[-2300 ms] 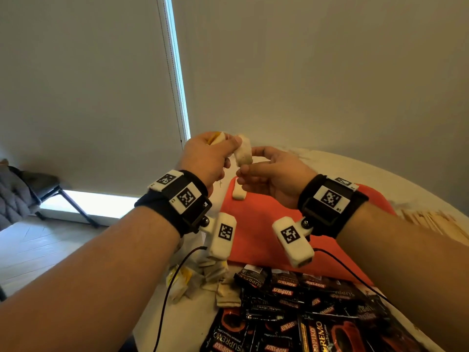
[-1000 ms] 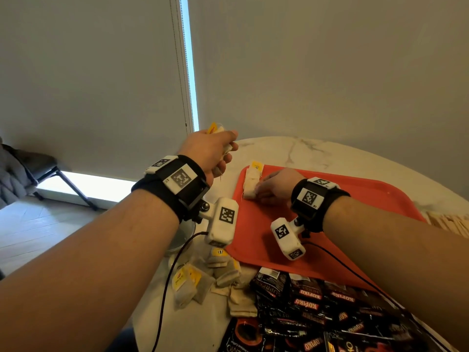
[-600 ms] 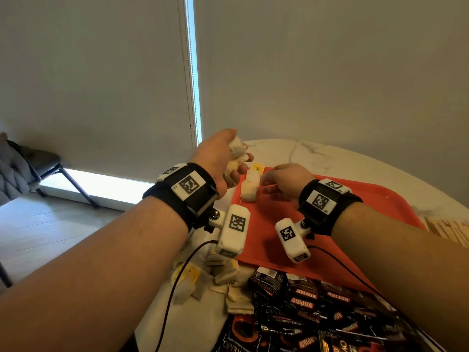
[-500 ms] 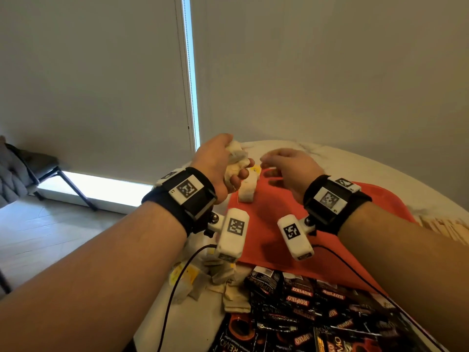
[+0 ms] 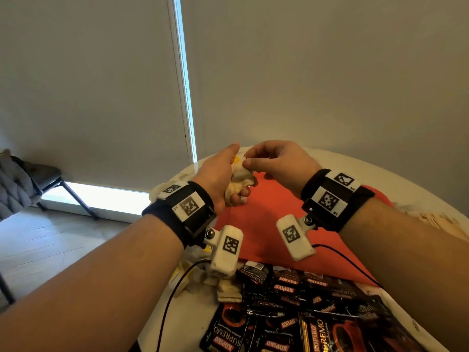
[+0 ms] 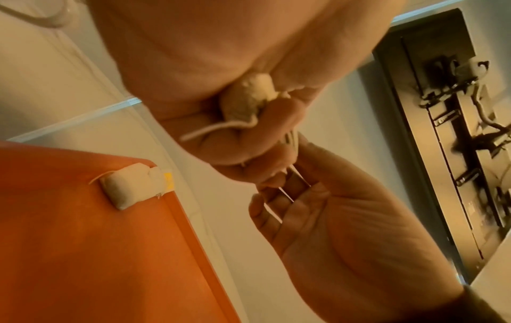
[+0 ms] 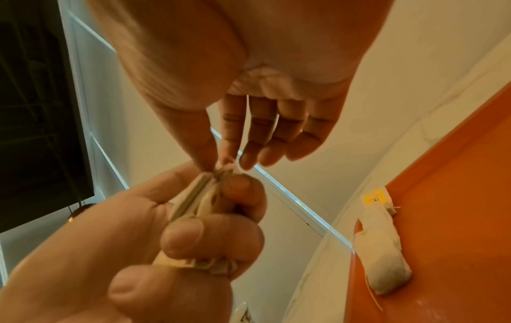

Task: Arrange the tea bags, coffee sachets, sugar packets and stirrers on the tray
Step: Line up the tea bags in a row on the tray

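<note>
Head view: a bunch of tea bags (image 5: pixel 238 182) is clenched in the left hand (image 5: pixel 220 179), held above the far left corner of the orange tray (image 5: pixel 266 224). One bag's top is pinched between the right hand (image 5: pixel 276 165)'s thumb and forefinger, the other fingers being spread loosely. One placed tea bag (image 7: pixel 383 251) is already laid flat against the tray's left rim at its far corner, its yellow tag (image 7: pixel 375 197) hanging over the edge.

A tangle is the likeliest trouble: thin strings (image 6: pixel 218 131) trail from the clenched bunch, so a second bag could be dragged out with the pinched one and dropped onto the table (image 5: pixel 396 184). A hard tug might also tear the soft, pillowy paper pouches, which are crumpled by the grip.

Glossy black coffee sachets (image 5: pixel 291 313) are heaped near the table's near edge, more limp tea bags (image 5: pixel 228 290) beside them, and pale flat wooden stirrers (image 5: pixel 441 222) are piled at the right edge.
</note>
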Tool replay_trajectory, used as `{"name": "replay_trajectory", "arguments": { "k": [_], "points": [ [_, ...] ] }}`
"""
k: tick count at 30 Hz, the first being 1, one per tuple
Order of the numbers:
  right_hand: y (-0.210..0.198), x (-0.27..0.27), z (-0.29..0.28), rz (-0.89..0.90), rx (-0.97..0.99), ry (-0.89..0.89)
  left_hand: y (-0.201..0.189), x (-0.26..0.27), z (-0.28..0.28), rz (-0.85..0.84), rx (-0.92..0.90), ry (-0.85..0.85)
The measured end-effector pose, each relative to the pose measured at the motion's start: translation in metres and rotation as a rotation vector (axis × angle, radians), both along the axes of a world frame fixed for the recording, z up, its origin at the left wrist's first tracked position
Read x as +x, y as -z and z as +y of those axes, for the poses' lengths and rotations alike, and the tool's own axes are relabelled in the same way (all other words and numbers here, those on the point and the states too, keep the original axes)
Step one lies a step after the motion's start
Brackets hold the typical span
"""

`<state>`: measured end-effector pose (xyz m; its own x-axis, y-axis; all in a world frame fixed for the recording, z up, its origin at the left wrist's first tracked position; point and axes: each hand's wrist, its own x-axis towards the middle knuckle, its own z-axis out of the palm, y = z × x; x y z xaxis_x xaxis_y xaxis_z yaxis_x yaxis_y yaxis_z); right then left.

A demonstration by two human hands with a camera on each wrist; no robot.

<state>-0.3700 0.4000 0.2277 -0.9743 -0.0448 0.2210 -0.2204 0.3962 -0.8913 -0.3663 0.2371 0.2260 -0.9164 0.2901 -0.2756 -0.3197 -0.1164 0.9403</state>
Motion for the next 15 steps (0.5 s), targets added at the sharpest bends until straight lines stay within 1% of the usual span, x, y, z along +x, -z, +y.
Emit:
{"name": "replay_trajectory", "arguments": {
  "k": [4, 7, 9, 11, 15],
  "points": [
    [-0.002, 0.003, -0.005, -0.003, 0.078, -0.052, -0.004, 0.005, -0.002, 0.046, -0.061, 0.024],
    [-0.007, 0.005, -0.008, -0.060, 0.129, -0.093, -0.003, 0.004, -0.005, 0.059, -0.066, 0.070],
    [-0.008, 0.006, -0.008, -0.056, 0.076, -0.097, 0.000, 0.001, -0.007, 0.056, -0.050, 0.071],
    [-0.007, 0.003, -0.007, -0.015, 0.021, -0.072, 0.002, -0.002, -0.009, 0.035, -0.036, 0.062],
    [-0.002, -0.004, -0.005, 0.030, -0.103, -0.082, 0.004, -0.006, -0.011, 0.010, -0.031, 0.060]
  ]
}}
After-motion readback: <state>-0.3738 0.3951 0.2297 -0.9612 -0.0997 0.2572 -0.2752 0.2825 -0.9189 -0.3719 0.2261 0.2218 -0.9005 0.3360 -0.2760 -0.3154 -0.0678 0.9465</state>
